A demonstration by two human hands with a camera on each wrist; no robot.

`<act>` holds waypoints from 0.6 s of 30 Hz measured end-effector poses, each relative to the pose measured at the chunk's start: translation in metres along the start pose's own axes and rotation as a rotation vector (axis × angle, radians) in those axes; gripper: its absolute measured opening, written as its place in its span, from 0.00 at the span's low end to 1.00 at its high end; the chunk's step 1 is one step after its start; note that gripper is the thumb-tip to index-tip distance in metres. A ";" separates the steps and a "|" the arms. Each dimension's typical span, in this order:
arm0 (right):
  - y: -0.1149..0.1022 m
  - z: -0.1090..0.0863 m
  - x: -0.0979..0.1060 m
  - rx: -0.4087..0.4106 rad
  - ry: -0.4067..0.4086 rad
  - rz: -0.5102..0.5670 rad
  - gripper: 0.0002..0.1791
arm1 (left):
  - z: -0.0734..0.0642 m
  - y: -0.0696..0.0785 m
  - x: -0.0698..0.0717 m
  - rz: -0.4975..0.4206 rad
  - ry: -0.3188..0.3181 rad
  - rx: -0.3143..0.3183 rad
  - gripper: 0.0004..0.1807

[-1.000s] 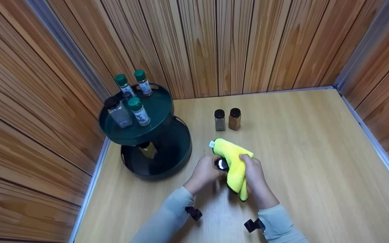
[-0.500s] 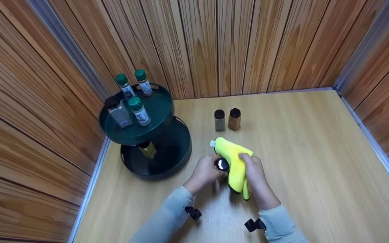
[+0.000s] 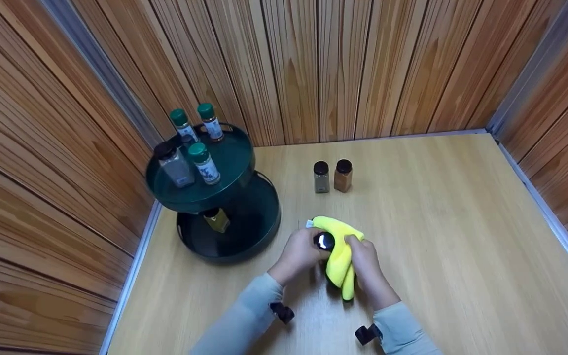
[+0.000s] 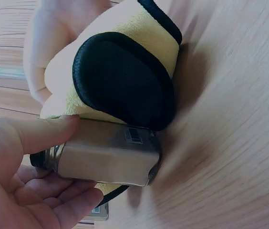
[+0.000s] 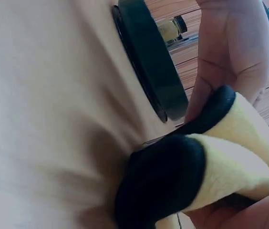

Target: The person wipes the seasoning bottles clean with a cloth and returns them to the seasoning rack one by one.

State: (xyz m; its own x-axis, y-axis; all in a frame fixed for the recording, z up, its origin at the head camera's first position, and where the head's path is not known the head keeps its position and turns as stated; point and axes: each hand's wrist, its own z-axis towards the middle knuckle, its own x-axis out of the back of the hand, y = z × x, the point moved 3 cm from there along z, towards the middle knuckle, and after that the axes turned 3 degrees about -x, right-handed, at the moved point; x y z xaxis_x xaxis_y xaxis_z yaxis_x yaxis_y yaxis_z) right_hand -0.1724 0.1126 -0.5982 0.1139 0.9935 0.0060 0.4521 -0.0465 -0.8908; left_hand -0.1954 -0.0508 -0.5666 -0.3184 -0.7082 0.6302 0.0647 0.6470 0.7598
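My left hand (image 3: 298, 254) grips a spice jar (image 4: 106, 157) with a black cap, its clear square body filled with brownish powder. In the left wrist view, thumb and fingers lie on opposite sides near the cap. Bunched in my right hand (image 3: 367, 261) is a yellow cleaning cloth (image 3: 339, 259) with a black edge and a dark underside. The cloth lies against the jar's side and partly wraps it. From the head view only the jar's shiny cap shows clearly; the right fingers are mostly hidden behind the cloth.
A dark green two-tier rack (image 3: 200, 201) stands at the left, with several jars on top and a yellowish jar (image 3: 217, 221) below. Two black-capped jars, one grey (image 3: 321, 177) and one brown (image 3: 343, 176), stand beyond my hands. Wood-panelled walls (image 3: 291, 74) enclose the table.
My right hand has drawn the cloth toward me and slightly left along the jar, after a small shift away from me earlier. The left hand and jar stay nearly still.
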 end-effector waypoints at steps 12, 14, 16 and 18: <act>-0.022 -0.018 0.006 0.035 -0.047 0.121 0.16 | 0.000 -0.004 0.000 -0.120 -0.046 0.062 0.29; -0.024 -0.018 0.008 0.052 -0.047 0.139 0.16 | 0.000 -0.004 0.001 -0.126 -0.053 0.069 0.29; -0.024 -0.017 0.011 0.059 -0.049 0.154 0.16 | -0.001 -0.004 0.002 -0.121 -0.058 0.063 0.29; -0.023 -0.017 0.013 0.059 -0.052 0.173 0.16 | -0.002 -0.003 0.002 -0.117 -0.061 0.055 0.29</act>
State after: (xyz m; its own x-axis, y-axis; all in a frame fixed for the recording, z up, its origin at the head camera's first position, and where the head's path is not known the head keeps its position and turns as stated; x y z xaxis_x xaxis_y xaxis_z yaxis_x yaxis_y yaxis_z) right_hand -0.1664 0.1249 -0.5700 0.1391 0.9754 -0.1711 0.3766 -0.2119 -0.9018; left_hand -0.1942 -0.0545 -0.5676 -0.3782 -0.7620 0.5257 -0.0276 0.5769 0.8164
